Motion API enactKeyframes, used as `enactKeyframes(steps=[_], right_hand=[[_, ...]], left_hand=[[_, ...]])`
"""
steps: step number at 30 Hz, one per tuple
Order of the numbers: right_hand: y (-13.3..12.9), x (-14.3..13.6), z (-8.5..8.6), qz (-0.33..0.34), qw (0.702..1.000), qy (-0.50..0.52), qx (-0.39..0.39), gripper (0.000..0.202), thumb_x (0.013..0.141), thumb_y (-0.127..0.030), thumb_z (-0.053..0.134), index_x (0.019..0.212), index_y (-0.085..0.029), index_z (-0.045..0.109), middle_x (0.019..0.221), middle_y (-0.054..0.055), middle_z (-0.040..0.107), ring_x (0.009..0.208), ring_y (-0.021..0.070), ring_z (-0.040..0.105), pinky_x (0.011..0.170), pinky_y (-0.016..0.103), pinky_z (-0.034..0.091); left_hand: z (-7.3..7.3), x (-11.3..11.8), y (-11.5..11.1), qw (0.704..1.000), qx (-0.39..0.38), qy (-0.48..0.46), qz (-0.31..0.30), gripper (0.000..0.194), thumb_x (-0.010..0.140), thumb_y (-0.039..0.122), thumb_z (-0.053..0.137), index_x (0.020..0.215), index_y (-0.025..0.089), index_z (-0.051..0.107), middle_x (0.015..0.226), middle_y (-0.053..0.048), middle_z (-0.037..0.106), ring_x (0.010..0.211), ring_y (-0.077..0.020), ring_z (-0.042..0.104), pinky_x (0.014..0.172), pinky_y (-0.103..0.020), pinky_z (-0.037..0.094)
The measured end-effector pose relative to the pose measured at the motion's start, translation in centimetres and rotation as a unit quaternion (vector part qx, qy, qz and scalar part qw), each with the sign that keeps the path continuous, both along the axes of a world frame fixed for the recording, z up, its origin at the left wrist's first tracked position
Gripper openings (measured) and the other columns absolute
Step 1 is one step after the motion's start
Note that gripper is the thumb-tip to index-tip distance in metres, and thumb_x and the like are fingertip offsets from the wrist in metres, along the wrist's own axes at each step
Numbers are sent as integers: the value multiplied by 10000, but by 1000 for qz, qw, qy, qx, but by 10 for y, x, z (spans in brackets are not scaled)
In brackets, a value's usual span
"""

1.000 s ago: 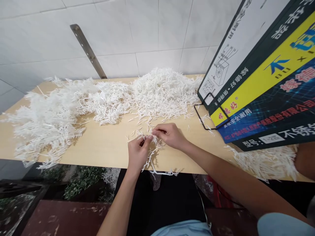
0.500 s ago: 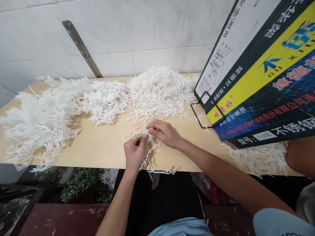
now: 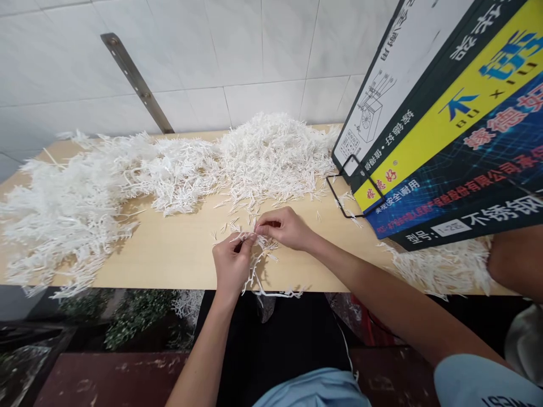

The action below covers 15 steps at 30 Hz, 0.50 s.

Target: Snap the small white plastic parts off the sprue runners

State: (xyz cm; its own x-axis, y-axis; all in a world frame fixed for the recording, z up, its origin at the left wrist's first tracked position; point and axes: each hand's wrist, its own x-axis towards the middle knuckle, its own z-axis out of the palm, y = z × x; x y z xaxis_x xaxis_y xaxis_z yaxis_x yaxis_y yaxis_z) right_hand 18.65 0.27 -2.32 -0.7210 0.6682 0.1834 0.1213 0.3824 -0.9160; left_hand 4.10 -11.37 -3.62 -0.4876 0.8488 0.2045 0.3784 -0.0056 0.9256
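My left hand [image 3: 234, 257] pinches a white branched plastic sprig [image 3: 254, 273], whose stems hang down to the table's near edge. Close beside it, my right hand [image 3: 283, 227] has its thumb and fingertips pressed together at the top of the same sprig. Small loose white pieces lie on the wooden table [image 3: 178, 249] around my fingertips. Behind the hands rises a heap of short white pieces [image 3: 271, 152]. A bigger spread of white branched sprigs [image 3: 68, 203] covers the table's left part.
A large printed box [image 3: 424, 164] stands at the right, with a black wire frame [image 3: 343, 200] at its corner. Beyond it are more white pieces [image 3: 445, 265] and another person's arm [image 3: 515, 263]. A tiled wall [image 3: 263, 56] backs the table. Green foliage [image 3: 136, 316] sits below the left edge.
My right hand's fingers have drawn closer together at the sprig, near my left fingertips. My left hand keeps its pinch. The view has shifted slightly.
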Motion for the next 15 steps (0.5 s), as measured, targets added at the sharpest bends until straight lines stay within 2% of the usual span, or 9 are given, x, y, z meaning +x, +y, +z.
enactKeyframes(steps=[2,4,6,7,10,12,13,15], right_hand=[[4,1,-4,-34,999,14,-34,171,877,-322,716,794,-179,759,669,8,660,579,118,529,556,255,379],[10,1,-6,-103,989,55,-86,210,907,-357,672,821,-176,737,662,9,637,519,103,488,501,244,362],[14,1,-6,-160,975,93,-119,270,950,-414,611,867,-178,714,677,11,624,490,96,462,475,236,363],[14,1,-5,-166,975,100,-114,273,960,-423,598,905,-181,713,715,19,642,506,100,481,488,237,388],[9,-1,2,-97,993,67,-19,264,968,-385,618,1141,-217,726,1048,79,731,755,143,638,678,273,509],[4,-1,5,-48,998,33,30,312,986,-403,612,1236,-250,720,1205,81,723,916,168,666,783,292,514],[2,-1,5,-28,999,13,38,315,986,-430,617,1213,-250,740,1176,72,737,916,171,666,779,287,502],[1,0,3,5,999,-31,36,305,954,-476,663,1065,-223,791,955,42,760,791,157,640,698,262,459]], left_hand=[[0,-1,-2,1000,0,18,-17,381,870,402,690,577,182,584,562,27,457,573,-128,407,581,-262,331],[-1,-2,-5,1000,8,1,-19,387,854,381,699,553,182,557,559,25,447,566,-127,411,574,-263,338],[-3,-3,-8,999,18,-32,-1,370,839,382,713,562,180,572,570,21,468,576,-131,438,581,-264,364],[-4,-2,-8,999,22,-44,13,359,836,389,719,576,177,589,576,19,483,583,-134,451,588,-265,376],[-6,0,-6,998,14,-44,45,349,845,409,724,608,171,629,579,18,519,589,-135,471,597,-265,389],[-5,1,-3,998,0,-29,53,346,856,418,717,624,169,653,579,16,547,582,-136,478,587,-265,380],[-4,1,-2,998,-4,-20,53,337,864,419,709,643,168,670,587,14,564,583,-137,484,587,-264,379],[-2,2,-1,999,-7,1,45,306,884,403,687,689,168,701,615,9,600,598,-140,502,596,-260,382]])
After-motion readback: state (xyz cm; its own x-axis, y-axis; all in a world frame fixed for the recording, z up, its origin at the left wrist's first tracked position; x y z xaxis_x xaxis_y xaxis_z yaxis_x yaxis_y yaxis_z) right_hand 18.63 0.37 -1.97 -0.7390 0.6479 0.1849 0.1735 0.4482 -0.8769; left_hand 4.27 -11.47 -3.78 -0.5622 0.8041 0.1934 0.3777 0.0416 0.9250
